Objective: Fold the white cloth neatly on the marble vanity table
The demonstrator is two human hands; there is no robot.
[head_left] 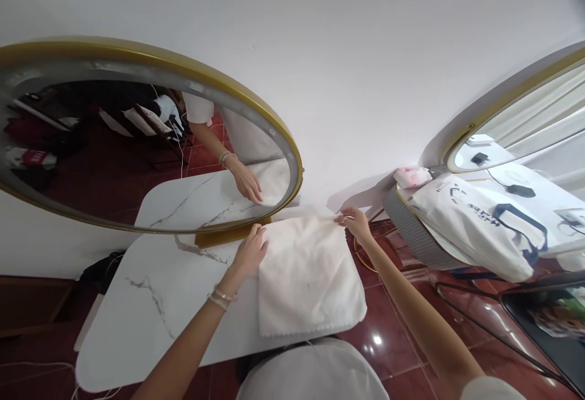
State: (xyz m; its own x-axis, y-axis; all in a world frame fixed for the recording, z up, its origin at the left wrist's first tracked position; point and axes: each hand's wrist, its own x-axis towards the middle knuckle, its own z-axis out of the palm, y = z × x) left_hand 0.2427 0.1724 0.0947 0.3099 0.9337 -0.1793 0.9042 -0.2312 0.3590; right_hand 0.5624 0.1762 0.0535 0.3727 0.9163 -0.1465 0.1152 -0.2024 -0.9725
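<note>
A white cloth (pixel 311 278) with scalloped edges lies over the right end of the marble-patterned table (pixel 132 321), lightly creased. My left hand (pixel 250 249), with bracelets at the wrist, is closed at the cloth's far left corner; its fingertips are partly hidden. At the far right corner, my right hand (pixel 355 223) pinches the cloth's edge between thumb and fingers. Between the two hands the far edge runs along the wall side of the table.
A gold-framed oval mirror (pixel 292 144) leans over the table's back left. To the right, a second table holds a white tote bag (pixel 475 223), a pink tissue pack (pixel 412 177) and a black adapter (pixel 521 191). A pale rounded seat or lap (pixel 313 375) is close in front.
</note>
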